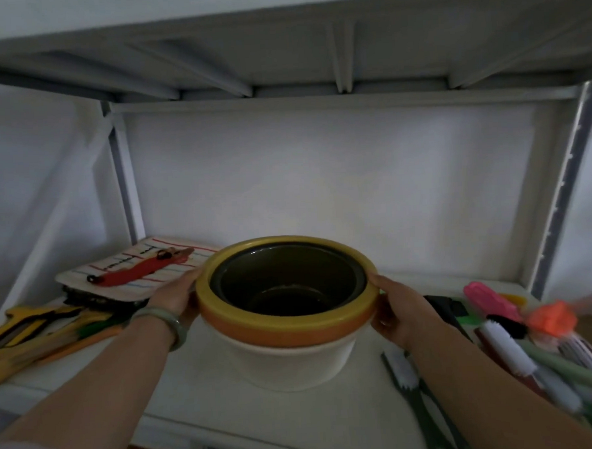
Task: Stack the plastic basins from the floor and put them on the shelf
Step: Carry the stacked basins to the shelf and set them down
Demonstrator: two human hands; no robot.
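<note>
A nested stack of plastic basins [288,341] stands on the white shelf board [199,377] in the middle of the view. The outermost basin is white, an orange one and a yellow-rimmed one sit inside it, and the innermost is dark. My left hand [175,296] grips the stack's left rim; a pale green bangle circles that wrist. My right hand [400,308] grips the right rim. Whether the stack's base touches the board I cannot tell.
Left on the shelf lie yellow and orange tools [43,330] and a striped cloth pack with a red item [136,274]. Right of the stack lie several brushes [513,346] and a pink brush [490,300]. A dark-handled brush [413,386] lies near the front edge. Another shelf board [278,53] hangs overhead.
</note>
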